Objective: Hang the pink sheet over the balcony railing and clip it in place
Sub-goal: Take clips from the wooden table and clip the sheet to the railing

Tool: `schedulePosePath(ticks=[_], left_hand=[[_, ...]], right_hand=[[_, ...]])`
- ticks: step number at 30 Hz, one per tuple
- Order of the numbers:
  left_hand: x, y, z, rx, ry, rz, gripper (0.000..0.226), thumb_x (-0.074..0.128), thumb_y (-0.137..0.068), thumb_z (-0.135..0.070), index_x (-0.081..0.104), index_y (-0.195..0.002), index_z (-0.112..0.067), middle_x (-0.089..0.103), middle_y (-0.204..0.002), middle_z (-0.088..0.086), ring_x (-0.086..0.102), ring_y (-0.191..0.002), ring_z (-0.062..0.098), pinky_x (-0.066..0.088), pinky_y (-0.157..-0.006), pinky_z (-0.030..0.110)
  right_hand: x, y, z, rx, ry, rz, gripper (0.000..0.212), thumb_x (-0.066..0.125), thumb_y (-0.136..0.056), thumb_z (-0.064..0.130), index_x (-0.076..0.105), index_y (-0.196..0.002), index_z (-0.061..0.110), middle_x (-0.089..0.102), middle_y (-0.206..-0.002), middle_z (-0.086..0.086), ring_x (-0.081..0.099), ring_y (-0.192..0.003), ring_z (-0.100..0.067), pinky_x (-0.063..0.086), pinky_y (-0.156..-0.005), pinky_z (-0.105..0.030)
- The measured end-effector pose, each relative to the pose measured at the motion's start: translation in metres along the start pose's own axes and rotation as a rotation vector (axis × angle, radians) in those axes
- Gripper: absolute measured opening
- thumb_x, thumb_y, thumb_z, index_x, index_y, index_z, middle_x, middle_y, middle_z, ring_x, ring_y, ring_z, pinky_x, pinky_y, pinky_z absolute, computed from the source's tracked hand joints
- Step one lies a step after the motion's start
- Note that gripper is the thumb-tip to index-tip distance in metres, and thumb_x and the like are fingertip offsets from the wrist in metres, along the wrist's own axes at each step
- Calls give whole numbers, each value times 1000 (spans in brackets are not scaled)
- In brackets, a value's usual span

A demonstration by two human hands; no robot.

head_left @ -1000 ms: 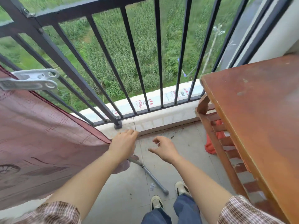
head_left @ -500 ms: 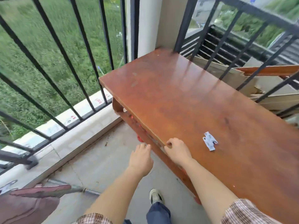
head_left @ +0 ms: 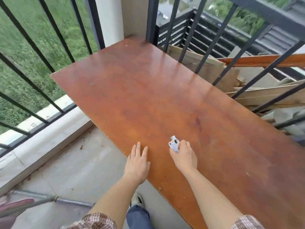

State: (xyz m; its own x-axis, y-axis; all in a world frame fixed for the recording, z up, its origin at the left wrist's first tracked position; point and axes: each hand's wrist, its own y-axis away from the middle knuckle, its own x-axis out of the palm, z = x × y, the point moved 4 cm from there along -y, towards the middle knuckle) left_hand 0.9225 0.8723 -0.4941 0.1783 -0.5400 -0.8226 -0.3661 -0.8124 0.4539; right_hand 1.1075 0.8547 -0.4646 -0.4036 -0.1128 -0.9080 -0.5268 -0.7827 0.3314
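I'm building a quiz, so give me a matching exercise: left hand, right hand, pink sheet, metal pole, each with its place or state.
1 left hand; 2 right hand; 3 pink sheet; 4 metal pole.
A grey, lying across the floor; B pinches the white clip; C fingers straight over the table edge; D bottom left corner.
Pairs: 1-C, 2-B, 3-D, 4-A.

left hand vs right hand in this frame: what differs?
The left hand has straight fingers and holds nothing; the right hand has curled fingers pinching the white clip. The left hand is at the near edge of the table; the right hand is further in over the top. Both are bare and palm down.
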Motion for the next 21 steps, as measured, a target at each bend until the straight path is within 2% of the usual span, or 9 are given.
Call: schedulePosePath(ticks=[4,7,13,17,21], left_hand=[[9,-4,-7,-36,-89,-8,66,30,-99,-44,1,-151,-16,-12,-157,15,-8,-145,30,8,-117,40],[10,-5,-9,-43,-135,20,68,30,-99,-45,-2,-150,-14,-13,-157,17,-8,-145,32,8,-117,41],[0,-8,-9,-8,-204,206,76,38,-97,-44,-8,-150,-14,-20,-156,16,-11,-145,32,12,-117,42],[-20,-7,-7,-31,-66,301,68,37,-98,-40,3,-151,-13,-11,-158,12,-3,-146,29,17,-116,43],[-36,13,15,-96,92,207,61,38,-98,-34,10,-150,-18,4,-159,10,7,-145,28,22,-115,43]], right_hand=[[6,-4,-10,26,51,42,31,55,-88,40,51,-104,13,58,-107,-4,59,-99,-26,42,-72,-33],[8,-5,-13,25,84,57,27,54,-89,36,52,-101,12,64,-104,-5,61,-97,-27,40,-69,-31],[9,1,-15,-4,51,57,24,54,-88,32,53,-97,10,67,-98,-8,63,-93,-31,37,-66,-31],[6,13,-8,29,-119,37,19,56,-84,33,56,-88,14,68,-89,-9,63,-87,-33,42,-67,-33],[12,26,27,-102,-271,125,13,59,-81,34,52,-75,25,63,-77,0,60,-81,-27,43,-67,-32]])
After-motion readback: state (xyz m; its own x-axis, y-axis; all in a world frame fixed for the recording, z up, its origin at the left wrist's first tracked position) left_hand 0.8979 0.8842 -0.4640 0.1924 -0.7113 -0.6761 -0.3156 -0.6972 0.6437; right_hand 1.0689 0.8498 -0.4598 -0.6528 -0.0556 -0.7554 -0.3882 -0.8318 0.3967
